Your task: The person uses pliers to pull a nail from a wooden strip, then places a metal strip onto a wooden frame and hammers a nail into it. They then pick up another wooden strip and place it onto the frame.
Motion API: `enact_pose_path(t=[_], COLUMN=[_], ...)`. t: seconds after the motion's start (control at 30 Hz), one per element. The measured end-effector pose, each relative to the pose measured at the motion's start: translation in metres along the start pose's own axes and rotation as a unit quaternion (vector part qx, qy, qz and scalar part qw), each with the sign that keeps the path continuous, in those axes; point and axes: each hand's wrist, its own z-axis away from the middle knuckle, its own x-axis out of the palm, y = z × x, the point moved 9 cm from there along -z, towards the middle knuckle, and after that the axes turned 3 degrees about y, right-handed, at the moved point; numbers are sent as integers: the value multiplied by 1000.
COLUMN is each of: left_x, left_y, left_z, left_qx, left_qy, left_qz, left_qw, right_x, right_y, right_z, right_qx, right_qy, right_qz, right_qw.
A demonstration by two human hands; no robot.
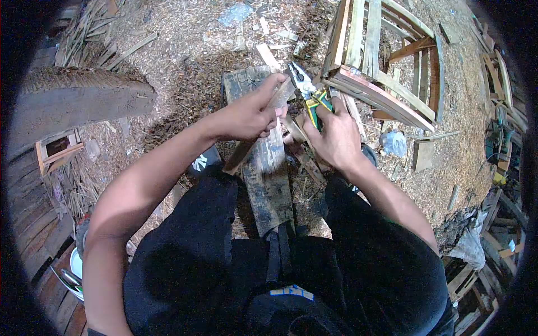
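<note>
Beside far right corner of bench [268, 196] — one pair of pliers [306, 88], right hand [337, 135] grip clenched round handles. Left hand [255, 116] grasping one wood piece [282, 94] near same corner. Past right edge — one slatted crate [372, 39].

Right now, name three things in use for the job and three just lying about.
In use:
pliers, in the right hand
wood piece, in the left hand
plank below, seemingly supporting the work

Probably lying about:
crumpled plastic at right
wood block near it
plastic scrap at top
</note>
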Motion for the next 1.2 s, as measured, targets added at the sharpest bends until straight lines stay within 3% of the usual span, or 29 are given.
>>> enact_pose_path(t=[0.03, 0.1, 0.23, 0.33, 0.4, 0.53, 0.6, 0.63, 0.7, 0.83, 0.9, 0.93, 1.0, 1.2], left_x=[0, -9, -11, -12, -15, -13, -11, -12, -18, -21, -20, -19, -18, -22], left_y=[-3, 8, 6, 2, 13, 15, 10, 3, 16, 3, 5, 9, 1, -2], left_z=[0, 0, 1, 3, 5, 10, 11, 8, 6, 1, 1, 2, 4, -1], left_qx=[-1, 84, 54, 27, 124, 98, 16, 16, 163, 97, 79, 78, -13, 17], left_qy=[0, 54, 49, 59, 97, 101, 88, 88, 130, 96, 91, 91, 83, 87], left_qz=[0, -101, -66, -80, -102, -85, -69, -70, -111, -90, -94, -94, -39, 0], left_qw=[1000, 990, 995, 995, 982, 986, 994, 994, 972, 987, 988, 988, 996, 996], right_x=[1, 2, -3, -5, -2, 6, 10, 9, 20, 24, 10, 6, -2, -6], right_y=[3, 4, 2, 0, -2, 3, 4, 4, 10, 10, 11, 12, 12, 18], right_z=[0, 0, -1, -1, 1, 1, 1, 0, 2, 3, 4, 4, 3, 5], right_qx=[0, -27, -30, -1, 37, -17, -11, -12, 79, 47, -29, -36, -49, -33], right_qy=[-1, -6, -18, -82, -150, -125, -136, -136, -197, -120, -24, 4, 14, 18], right_qz=[-1, -72, -118, -154, -226, -272, -352, -353, -402, -351, -161, -171, -141, -89], right_qw=[1000, 997, 992, 985, 962, 954, 926, 926, 891, 928, 986, 985, 989, 995])
